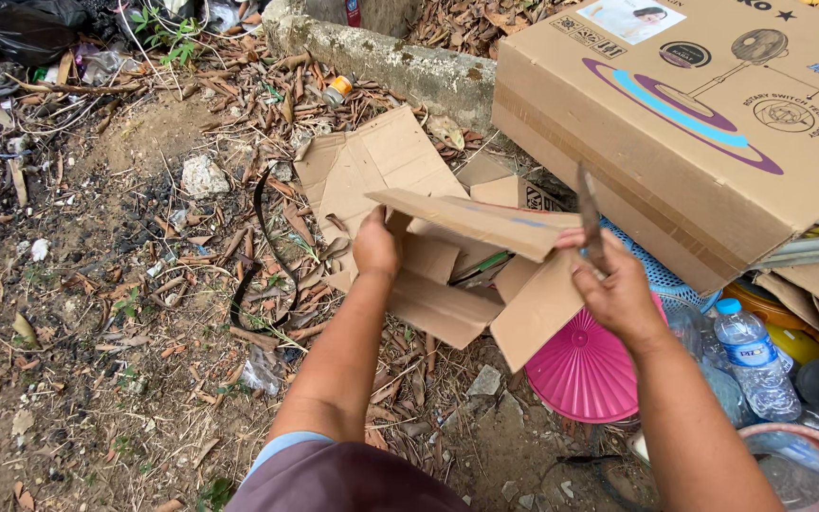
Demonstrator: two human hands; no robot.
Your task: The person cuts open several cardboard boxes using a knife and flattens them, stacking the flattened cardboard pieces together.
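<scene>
My left hand [376,245] grips the left edge of a torn brown cardboard piece [471,275], holding it up over the ground. My right hand [615,289] is at the cardboard's right side, fingers closed around a thin dark blade-like tool [589,213] that points upward. The cardboard is folded, with one flap [481,223] lying across the top and another hanging toward me. A second flat cardboard sheet [372,175] lies on the dirt behind it.
A large printed cardboard box [703,123] sits at right on a pile of scrap. A pink plastic lid [585,374], a clear water bottle [755,356] and a red basin [812,474] lie below. Dry leaves, stones, a concrete kerb [400,62] and black bags [21,28] surround.
</scene>
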